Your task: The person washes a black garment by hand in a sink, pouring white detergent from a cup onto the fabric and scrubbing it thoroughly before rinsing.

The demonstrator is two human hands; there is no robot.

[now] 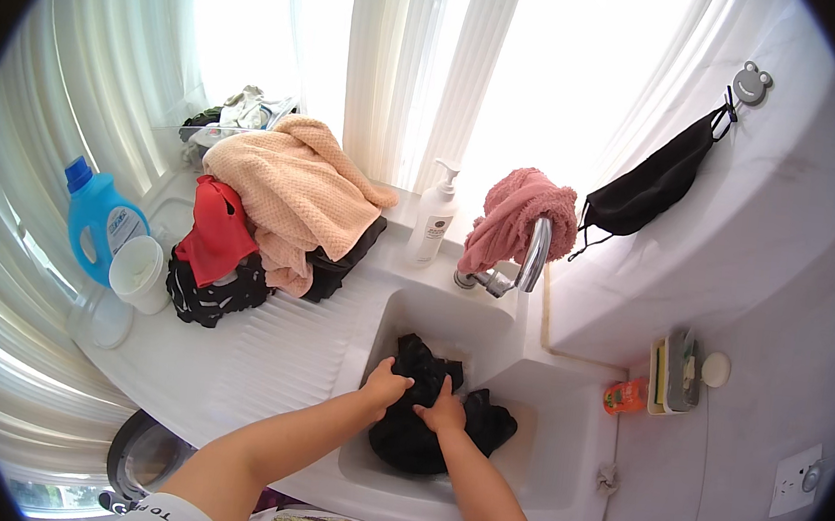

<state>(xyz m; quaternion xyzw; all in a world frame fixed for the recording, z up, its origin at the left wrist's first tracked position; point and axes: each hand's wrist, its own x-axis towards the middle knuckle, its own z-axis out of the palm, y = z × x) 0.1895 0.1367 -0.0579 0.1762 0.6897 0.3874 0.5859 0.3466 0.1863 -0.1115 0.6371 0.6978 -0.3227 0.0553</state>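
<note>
A black cloth garment [407, 442] lies bunched in the white sink basin [545, 474], and it looks wet. Both my hands reach down into the basin onto it. My left hand [387, 386] grips the garment's upper left part, fingers closed on the fabric. Just to its right, my right hand [443, 410] pinches the same garment near its middle, thumb pointing up. The fingertips of both hands are partly hidden in the dark folds. The garment's right end spreads loose toward the basin's middle.
Left of the basin is a ribbed washboard [293, 349]. Beyond it sit a peach towel [294, 183], red cloth [214, 231], blue detergent bottle [100, 220] and white tub [138, 272]. A pump bottle [434, 217] stands behind the basin, beside the faucet [534, 257] draped with a pink towel [522, 215].
</note>
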